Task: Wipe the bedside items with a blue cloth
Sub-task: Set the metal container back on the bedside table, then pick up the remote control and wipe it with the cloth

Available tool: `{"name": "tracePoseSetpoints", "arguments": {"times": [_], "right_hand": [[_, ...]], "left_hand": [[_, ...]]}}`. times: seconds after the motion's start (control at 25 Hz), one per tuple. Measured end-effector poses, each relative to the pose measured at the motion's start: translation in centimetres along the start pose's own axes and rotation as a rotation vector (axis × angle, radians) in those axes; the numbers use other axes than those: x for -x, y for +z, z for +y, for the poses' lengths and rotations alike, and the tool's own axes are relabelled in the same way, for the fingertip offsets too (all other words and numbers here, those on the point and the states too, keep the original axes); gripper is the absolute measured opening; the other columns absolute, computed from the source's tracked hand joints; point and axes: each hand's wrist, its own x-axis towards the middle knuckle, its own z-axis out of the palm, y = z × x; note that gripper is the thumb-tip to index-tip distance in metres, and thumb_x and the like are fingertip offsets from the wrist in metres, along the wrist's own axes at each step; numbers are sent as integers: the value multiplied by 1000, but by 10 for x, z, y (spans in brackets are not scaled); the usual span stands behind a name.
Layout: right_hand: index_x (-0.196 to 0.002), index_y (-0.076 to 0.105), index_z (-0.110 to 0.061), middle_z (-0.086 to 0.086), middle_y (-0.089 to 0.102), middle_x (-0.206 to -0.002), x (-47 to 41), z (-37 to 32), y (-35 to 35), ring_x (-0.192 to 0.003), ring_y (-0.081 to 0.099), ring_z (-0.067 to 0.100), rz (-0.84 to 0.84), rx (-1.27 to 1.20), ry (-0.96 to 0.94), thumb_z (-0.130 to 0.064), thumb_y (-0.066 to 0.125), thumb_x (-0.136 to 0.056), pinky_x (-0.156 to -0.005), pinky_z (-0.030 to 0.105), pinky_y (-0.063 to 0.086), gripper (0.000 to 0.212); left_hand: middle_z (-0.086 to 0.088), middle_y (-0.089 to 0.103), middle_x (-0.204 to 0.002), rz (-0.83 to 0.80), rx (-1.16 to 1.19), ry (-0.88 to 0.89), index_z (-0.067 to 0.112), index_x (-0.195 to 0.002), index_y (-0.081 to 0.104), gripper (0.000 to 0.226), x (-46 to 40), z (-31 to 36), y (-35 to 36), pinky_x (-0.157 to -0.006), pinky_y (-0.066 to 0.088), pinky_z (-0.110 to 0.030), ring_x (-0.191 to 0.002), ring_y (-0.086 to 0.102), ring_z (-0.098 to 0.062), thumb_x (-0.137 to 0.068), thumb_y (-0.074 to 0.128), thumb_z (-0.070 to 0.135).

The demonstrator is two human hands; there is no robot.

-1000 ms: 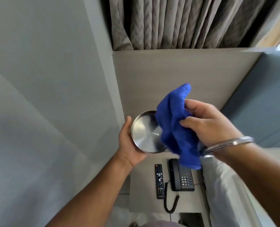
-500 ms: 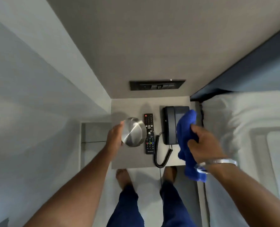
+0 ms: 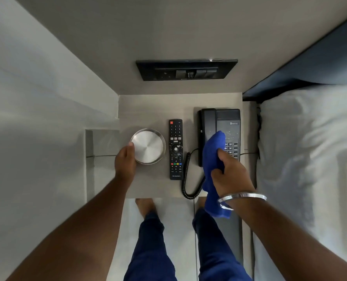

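Note:
A round steel dish [image 3: 148,146] sits flat on the left part of the bedside table [image 3: 148,106]. My left hand [image 3: 125,162] holds its near-left rim, thumb on the edge. A black remote [image 3: 175,149] lies lengthwise in the middle of the table. To its right stands a dark desk phone [image 3: 227,122] with a coiled cord [image 3: 185,179]. My right hand [image 3: 230,172] grips the bunched blue cloth [image 3: 213,151], which hangs over the phone's handset and keypad; the cloth's tail drops below my wrist.
A black switch panel [image 3: 185,69] is set in the wall behind the table. The bed with white linen [image 3: 306,149] lies close on the right. A grey wall [image 3: 36,98] closes the left side. My legs and bare feet stand at the table's front edge.
The dish came down from in front of me, where the cloth was on it, to rest on the table. My right hand carried the cloth over the phone. The view tilted down.

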Motion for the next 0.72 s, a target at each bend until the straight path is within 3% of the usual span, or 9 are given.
{"name": "tracePoseSetpoints", "arguments": {"times": [0.16, 0.32, 0.44, 0.56, 0.64, 0.72], "right_hand": [[-104, 50, -16, 0, 52, -77, -13, 4, -5, -62, 49, 7, -33, 37, 1, 0, 44, -82, -51, 19, 35, 28], [-105, 50, -17, 3, 56, -82, -17, 10, -7, -64, 52, 10, -59, 33, 17, -1, 45, -83, -51, 20, 35, 28], [-108, 50, -16, 8, 57, -89, -16, 10, -7, -72, 56, 21, -68, 48, 8, -2, 45, -83, -63, 28, 41, 29], [-107, 49, -16, 6, 55, -87, -15, 5, -6, -66, 52, 14, -71, 51, -5, -2, 46, -84, -54, 22, 37, 28], [-105, 50, -16, 4, 54, -84, -15, 1, -4, -62, 47, 7, -65, 41, -15, -2, 46, -84, -50, 18, 32, 26], [-105, 50, -14, 3, 53, -82, -15, -2, -3, -61, 48, 7, -58, 31, -35, -1, 46, -84, -50, 20, 32, 25]], "left_hand": [[-25, 68, -91, 76, -201, 86, 10, -92, 67, 33, -13, 1, -2, -74, 54, -52, -89, 65, -45, -99, 52, 39], [5, 66, -72, 27, -470, 186, 25, -84, 64, 32, -17, 7, -12, -57, 50, -31, -68, 66, -21, -87, 56, 56], [-1, 68, -76, 70, -521, 183, 25, -84, 64, 17, -22, 2, -21, -64, 59, -42, -71, 68, -30, -92, 59, 38], [-3, 68, -81, 30, -514, 148, 21, -90, 64, 10, -17, 0, -29, -70, 61, -48, -80, 69, -33, -95, 60, 29], [-4, 68, -92, 13, -547, 142, 17, -101, 64, 23, -11, 5, -32, -74, 58, -43, -90, 68, -32, -94, 62, 38], [-7, 67, -109, 146, -720, 291, 17, -116, 60, 42, -6, 18, -27, -81, 55, -41, -101, 64, -28, -92, 60, 51]]}}
